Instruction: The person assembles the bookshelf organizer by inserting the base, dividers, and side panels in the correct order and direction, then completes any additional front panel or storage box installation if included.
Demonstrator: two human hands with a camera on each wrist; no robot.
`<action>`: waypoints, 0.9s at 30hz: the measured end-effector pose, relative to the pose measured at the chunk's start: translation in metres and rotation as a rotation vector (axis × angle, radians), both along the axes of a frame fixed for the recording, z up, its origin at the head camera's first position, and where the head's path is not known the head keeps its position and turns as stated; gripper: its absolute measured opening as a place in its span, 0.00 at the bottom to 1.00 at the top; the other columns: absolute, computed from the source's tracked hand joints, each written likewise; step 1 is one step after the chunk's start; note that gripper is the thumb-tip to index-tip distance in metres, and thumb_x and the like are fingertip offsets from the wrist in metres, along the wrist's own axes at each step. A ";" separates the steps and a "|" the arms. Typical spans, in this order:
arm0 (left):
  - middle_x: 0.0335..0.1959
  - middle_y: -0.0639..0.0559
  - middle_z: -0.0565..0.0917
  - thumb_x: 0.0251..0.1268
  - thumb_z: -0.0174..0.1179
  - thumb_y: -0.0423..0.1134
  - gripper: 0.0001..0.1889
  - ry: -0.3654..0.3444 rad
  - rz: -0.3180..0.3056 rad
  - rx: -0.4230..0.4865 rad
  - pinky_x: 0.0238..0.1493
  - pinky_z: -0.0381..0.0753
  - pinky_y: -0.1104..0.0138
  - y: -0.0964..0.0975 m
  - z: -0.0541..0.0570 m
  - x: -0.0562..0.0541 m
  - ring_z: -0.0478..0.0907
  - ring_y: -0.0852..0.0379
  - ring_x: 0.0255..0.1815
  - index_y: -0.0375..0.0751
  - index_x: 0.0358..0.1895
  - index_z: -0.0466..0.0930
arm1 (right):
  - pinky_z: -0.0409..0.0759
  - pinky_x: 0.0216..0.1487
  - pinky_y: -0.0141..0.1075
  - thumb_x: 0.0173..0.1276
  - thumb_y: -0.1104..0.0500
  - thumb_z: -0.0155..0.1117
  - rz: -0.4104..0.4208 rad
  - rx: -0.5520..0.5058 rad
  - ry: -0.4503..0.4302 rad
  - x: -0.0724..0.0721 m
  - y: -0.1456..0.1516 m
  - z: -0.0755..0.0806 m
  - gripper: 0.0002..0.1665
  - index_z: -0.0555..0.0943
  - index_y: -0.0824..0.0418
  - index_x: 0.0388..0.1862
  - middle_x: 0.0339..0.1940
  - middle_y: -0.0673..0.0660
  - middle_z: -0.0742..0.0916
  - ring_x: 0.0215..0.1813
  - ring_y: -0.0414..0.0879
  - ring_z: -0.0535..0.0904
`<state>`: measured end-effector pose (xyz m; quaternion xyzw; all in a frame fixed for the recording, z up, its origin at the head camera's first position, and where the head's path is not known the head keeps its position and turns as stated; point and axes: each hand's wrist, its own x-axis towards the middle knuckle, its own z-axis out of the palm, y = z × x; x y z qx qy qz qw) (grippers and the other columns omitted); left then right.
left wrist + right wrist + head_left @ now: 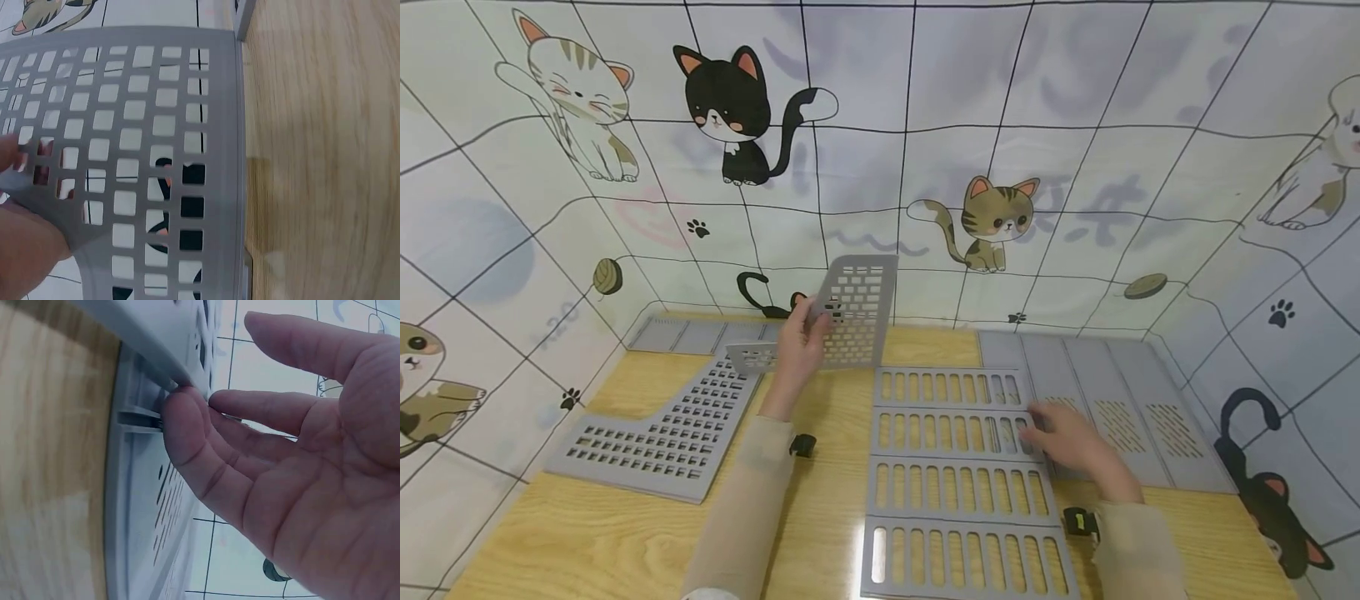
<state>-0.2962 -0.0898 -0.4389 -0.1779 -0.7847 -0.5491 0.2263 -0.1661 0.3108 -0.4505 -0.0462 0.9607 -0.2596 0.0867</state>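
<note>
In the head view my left hand [801, 354] grips a grey perforated plastic panel [887, 308] by its curved cut-out edge, tilted up off the table. Up close in the left wrist view, this panel [224, 125] shows rows of square holes, with the fingers partly behind it. A grey slotted piece [955, 407] with several rows of long openings lies before me. At its right edge is my right hand [1075, 437]. The right wrist view shows that hand [281, 469] with fingertips touching a grey panel edge and the thumb held apart.
A similar perforated panel with a curved cut-out [625, 476] lies on the left of the wooden table [820, 492]. Grey panels with slanted slots [1075, 358] lie at the right, and more grey panels [700, 337] at the back left. A cat-print cloth [865, 167] surrounds the table.
</note>
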 end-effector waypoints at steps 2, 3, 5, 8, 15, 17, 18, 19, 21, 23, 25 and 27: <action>0.48 0.33 0.85 0.78 0.57 0.33 0.15 -0.069 -0.014 -0.036 0.42 0.84 0.50 -0.003 0.000 0.001 0.84 0.39 0.46 0.30 0.61 0.76 | 0.65 0.68 0.69 0.75 0.54 0.64 0.001 -0.002 0.011 -0.001 0.000 -0.003 0.37 0.69 0.80 0.70 0.68 0.81 0.74 0.71 0.78 0.66; 0.49 0.34 0.85 0.78 0.58 0.33 0.14 -0.100 -0.021 -0.054 0.42 0.85 0.50 -0.004 0.000 0.001 0.85 0.39 0.47 0.30 0.60 0.75 | 0.65 0.69 0.69 0.75 0.54 0.64 0.002 -0.006 0.015 -0.001 0.000 -0.004 0.36 0.69 0.80 0.70 0.69 0.81 0.74 0.71 0.78 0.66; 0.52 0.32 0.85 0.78 0.58 0.33 0.13 -0.146 -0.035 -0.085 0.43 0.85 0.48 -0.005 0.000 0.002 0.85 0.38 0.48 0.29 0.58 0.75 | 0.64 0.70 0.69 0.75 0.55 0.64 -0.007 -0.016 0.015 -0.001 0.000 -0.007 0.36 0.69 0.79 0.71 0.70 0.80 0.73 0.72 0.78 0.65; 0.50 0.30 0.85 0.78 0.58 0.33 0.10 -0.136 -0.028 -0.109 0.39 0.85 0.50 -0.005 -0.003 0.001 0.85 0.36 0.42 0.29 0.52 0.74 | 0.63 0.70 0.69 0.75 0.55 0.63 -0.022 -0.031 0.015 -0.001 0.001 -0.010 0.35 0.70 0.77 0.71 0.70 0.79 0.73 0.72 0.78 0.65; 0.46 0.31 0.87 0.74 0.61 0.30 0.07 -0.099 0.017 -0.103 0.39 0.84 0.49 -0.003 -0.008 -0.001 0.87 0.38 0.42 0.29 0.47 0.75 | 0.69 0.67 0.68 0.74 0.54 0.66 -0.012 -0.032 0.025 0.001 0.004 -0.014 0.35 0.71 0.73 0.72 0.70 0.77 0.75 0.70 0.76 0.69; 0.45 0.31 0.87 0.74 0.61 0.29 0.07 -0.081 0.019 -0.091 0.37 0.83 0.49 -0.003 -0.009 -0.002 0.87 0.38 0.41 0.28 0.46 0.75 | 0.69 0.66 0.67 0.74 0.54 0.66 -0.007 -0.043 0.018 0.001 0.005 -0.012 0.36 0.71 0.73 0.73 0.70 0.77 0.74 0.70 0.76 0.70; 0.44 0.31 0.88 0.73 0.61 0.29 0.07 -0.068 0.017 -0.089 0.36 0.83 0.50 -0.003 -0.009 -0.003 0.87 0.38 0.41 0.28 0.46 0.76 | 0.69 0.66 0.67 0.74 0.54 0.66 -0.005 -0.046 0.016 0.001 0.005 -0.011 0.36 0.71 0.73 0.73 0.70 0.77 0.74 0.70 0.76 0.70; 0.44 0.31 0.88 0.73 0.61 0.29 0.07 -0.055 0.017 -0.091 0.35 0.83 0.50 -0.003 -0.009 -0.003 0.87 0.38 0.40 0.28 0.47 0.76 | 0.69 0.66 0.68 0.74 0.54 0.66 -0.006 -0.048 0.014 0.001 0.006 -0.010 0.36 0.71 0.73 0.73 0.70 0.78 0.74 0.70 0.76 0.69; 0.42 0.33 0.88 0.74 0.62 0.30 0.08 -0.031 0.028 -0.109 0.33 0.83 0.52 -0.003 -0.009 -0.004 0.86 0.39 0.36 0.28 0.47 0.76 | 0.68 0.67 0.68 0.74 0.54 0.66 -0.011 -0.047 0.009 0.000 0.006 -0.009 0.36 0.70 0.72 0.73 0.70 0.78 0.74 0.70 0.76 0.69; 0.40 0.35 0.87 0.73 0.64 0.34 0.11 -0.026 0.059 -0.163 0.39 0.81 0.53 -0.003 -0.009 -0.005 0.84 0.40 0.34 0.29 0.49 0.76 | 0.68 0.67 0.68 0.74 0.54 0.66 -0.022 -0.046 0.002 0.000 0.006 -0.008 0.36 0.70 0.72 0.73 0.70 0.78 0.74 0.70 0.76 0.69; 0.37 0.38 0.86 0.71 0.67 0.39 0.15 -0.044 0.108 -0.240 0.52 0.74 0.51 -0.003 -0.010 -0.005 0.81 0.42 0.34 0.31 0.50 0.76 | 0.67 0.67 0.69 0.74 0.53 0.66 -0.037 -0.042 -0.009 0.000 0.006 -0.008 0.36 0.70 0.71 0.74 0.71 0.78 0.73 0.71 0.76 0.68; 0.35 0.42 0.85 0.69 0.70 0.43 0.20 -0.076 0.158 -0.323 0.59 0.64 0.46 -0.004 -0.010 -0.005 0.78 0.42 0.35 0.32 0.51 0.76 | 0.67 0.67 0.69 0.74 0.53 0.65 -0.047 -0.040 -0.018 0.000 0.005 -0.010 0.37 0.70 0.71 0.74 0.71 0.78 0.73 0.71 0.76 0.68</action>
